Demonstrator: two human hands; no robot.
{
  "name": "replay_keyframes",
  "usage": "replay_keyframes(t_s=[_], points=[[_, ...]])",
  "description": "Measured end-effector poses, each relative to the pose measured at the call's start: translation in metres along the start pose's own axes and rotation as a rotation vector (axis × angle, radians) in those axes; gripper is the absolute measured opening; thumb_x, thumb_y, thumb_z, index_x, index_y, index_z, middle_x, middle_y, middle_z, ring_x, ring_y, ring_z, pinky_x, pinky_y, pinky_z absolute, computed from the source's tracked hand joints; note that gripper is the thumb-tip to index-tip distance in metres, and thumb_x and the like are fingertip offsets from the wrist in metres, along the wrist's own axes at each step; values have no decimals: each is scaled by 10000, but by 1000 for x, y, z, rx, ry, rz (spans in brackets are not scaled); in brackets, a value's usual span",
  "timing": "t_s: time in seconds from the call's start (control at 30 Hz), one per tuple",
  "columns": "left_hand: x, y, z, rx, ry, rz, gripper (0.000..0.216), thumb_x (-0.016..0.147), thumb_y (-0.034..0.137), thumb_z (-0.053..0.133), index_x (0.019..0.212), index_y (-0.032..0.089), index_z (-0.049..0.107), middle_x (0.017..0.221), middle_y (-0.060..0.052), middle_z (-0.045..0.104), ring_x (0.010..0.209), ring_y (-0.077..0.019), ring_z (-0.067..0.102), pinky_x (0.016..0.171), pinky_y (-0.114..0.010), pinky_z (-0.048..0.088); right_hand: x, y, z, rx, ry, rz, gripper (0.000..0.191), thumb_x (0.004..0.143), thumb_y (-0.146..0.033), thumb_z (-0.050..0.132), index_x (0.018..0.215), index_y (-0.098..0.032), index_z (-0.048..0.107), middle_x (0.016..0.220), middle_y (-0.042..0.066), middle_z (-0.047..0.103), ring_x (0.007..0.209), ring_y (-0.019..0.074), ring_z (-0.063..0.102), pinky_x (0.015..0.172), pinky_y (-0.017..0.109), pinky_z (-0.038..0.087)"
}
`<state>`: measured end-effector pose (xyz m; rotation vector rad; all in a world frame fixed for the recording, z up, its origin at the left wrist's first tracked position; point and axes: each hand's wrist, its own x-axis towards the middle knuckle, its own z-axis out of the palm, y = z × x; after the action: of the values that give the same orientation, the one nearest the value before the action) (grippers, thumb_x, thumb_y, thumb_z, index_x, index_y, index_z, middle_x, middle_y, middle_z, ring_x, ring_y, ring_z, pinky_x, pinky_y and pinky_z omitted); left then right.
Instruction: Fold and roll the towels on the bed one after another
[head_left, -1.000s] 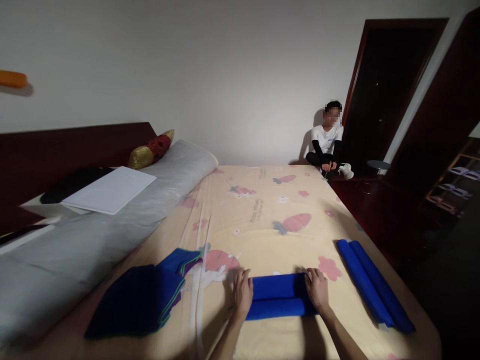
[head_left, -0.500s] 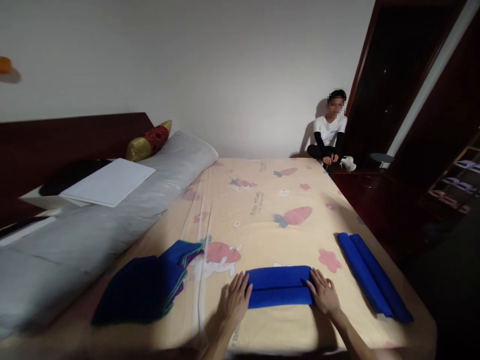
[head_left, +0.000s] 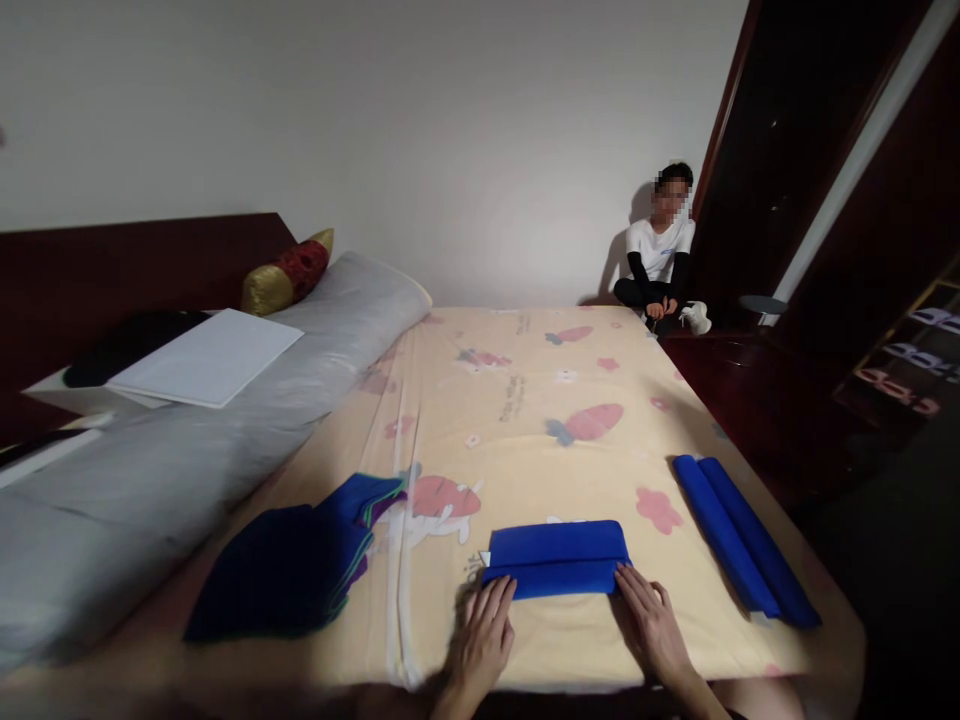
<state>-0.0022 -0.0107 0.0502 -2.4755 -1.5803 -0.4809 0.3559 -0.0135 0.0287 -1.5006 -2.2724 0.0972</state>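
A folded blue cloth (head_left: 559, 545) lies flat on the bed, its near part doubled over along a lengthwise line. A small white tag sticks out at its left edge. My left hand (head_left: 486, 635) rests its stretched fingers on the near left corner, the thumb off the cloth. At the near right corner, my right hand (head_left: 651, 615) touches the edge with extended fingers. To the right lie two long blue cloth rolls (head_left: 742, 540), side by side. On the left is a stack of dark blue cloths (head_left: 285, 570) with green and purple edging.
The bed (head_left: 540, 470) has a cream sheet with a carrot print. Along its left side lie a long grey pillow (head_left: 300, 380), a white board (head_left: 210, 355) and a red and gold cushion (head_left: 289, 275). A person (head_left: 660, 250) sits beyond the far right corner.
My hands have slid from the left and right sides of the cloth toward its near corners. The near part looks narrower, and the white tag at the left now shows.
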Motion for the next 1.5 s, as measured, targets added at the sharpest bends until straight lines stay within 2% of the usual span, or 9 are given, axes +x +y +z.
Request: replay_keyframes(t_s=[0.13,0.33,0.43,0.57,0.77,1.03,1.23,1.37,1.5], points=[[26,3,6,-16,-12,-129,547,830,57,407,1310,252,584,1291,-30,653,1194,-205,581,1057,-388,372,32,-8,-7,-25,-10,84,558,848,-66,336,1364,-191,508,1380,100,565,1276,228,497,1003,391,346],[79,6,-6,-58,-275,-302,452,813,57,435,1183,202,650,1253,-85,664,1245,-246,536,1094,-477,311,89,-16,-36,-81,-157,168,296,732,-108,477,944,-162,676,951,91,713,953,244,616,896,372,370],[88,4,-14,-56,-312,-297,426,770,43,452,1097,186,683,1168,-98,698,1183,-264,578,1073,-496,329,96,-17,-41,-103,-168,183,249,691,-118,508,854,-161,691,866,99,715,898,264,631,858,381,392],[87,20,-10,-44,-285,-279,522,780,43,403,1242,175,607,1291,-112,629,1254,-267,523,1098,-497,314,91,-37,-27,-123,-109,204,472,755,-91,442,1178,-141,646,1215,145,653,1138,300,565,1003,438,347],[90,61,13,-119,-180,5,716,780,129,427,1488,164,322,1546,-65,368,1428,-226,319,1164,-448,272,93,-80,12,25,-76,-64,697,792,-201,463,1475,-115,359,1525,127,373,1404,281,339,1137,466,277],[57,0,-3,13,-63,-3,693,905,251,417,1541,220,145,1553,-42,349,1422,-206,332,1169,-419,238,61,-16,-2,4,51,-62,586,923,-215,382,1504,-196,306,1498,92,424,1392,235,374,1125,451,303],[51,-9,-1,7,-55,-101,655,851,152,436,1493,207,322,1520,-79,409,1411,-232,351,1176,-493,174,52,-8,3,-42,87,106,523,919,-222,393,1442,-214,415,1441,106,502,1346,246,440,1069,465,323],[71,-4,-9,-68,-132,-148,544,770,88,466,1290,202,580,1431,-93,527,1354,-251,437,1152,-540,218,71,-18,-11,-19,-56,189,499,797,-135,436,1272,-195,578,1367,101,577,1311,264,464,1071,496,284],[75,-3,-17,-95,-216,-214,404,759,113,488,1112,186,670,1426,-116,529,1374,-275,412,1161,-568,193,77,-23,-24,-24,-160,215,558,672,-99,462,1198,-195,620,1401,95,545,1309,275,454,1077,501,274]])
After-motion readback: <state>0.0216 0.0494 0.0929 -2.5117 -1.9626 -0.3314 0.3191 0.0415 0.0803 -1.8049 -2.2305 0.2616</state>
